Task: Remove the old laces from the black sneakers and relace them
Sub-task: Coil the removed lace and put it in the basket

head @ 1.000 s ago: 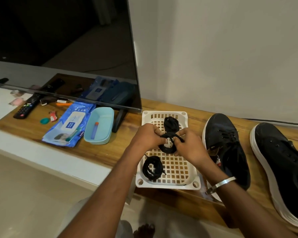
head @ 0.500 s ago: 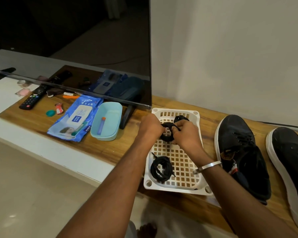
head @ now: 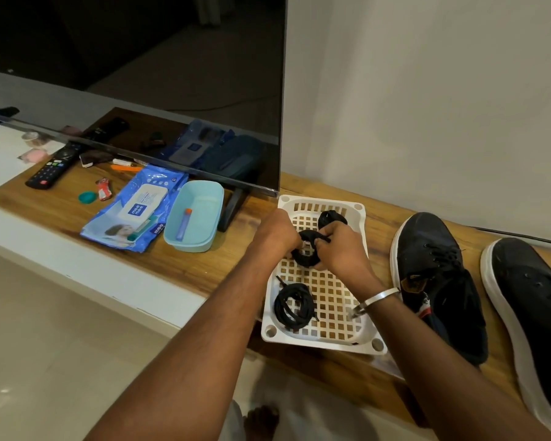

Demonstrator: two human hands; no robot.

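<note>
White plastic basket (head: 358,209) near right end of wooden bench (head: 204,268); three black lace bundles counted there: one (head: 332,218) in far corner, one (head: 295,305) at near left corner, one (head: 306,257) above middle, gripped by left hand (head: 275,232) and right hand (head: 341,246) with curled fingers. Two black sneakers (head: 439,281) (head: 535,310) right of basket. Blue tub (head: 194,216) at left, holding one small tube (head: 184,224).
</note>
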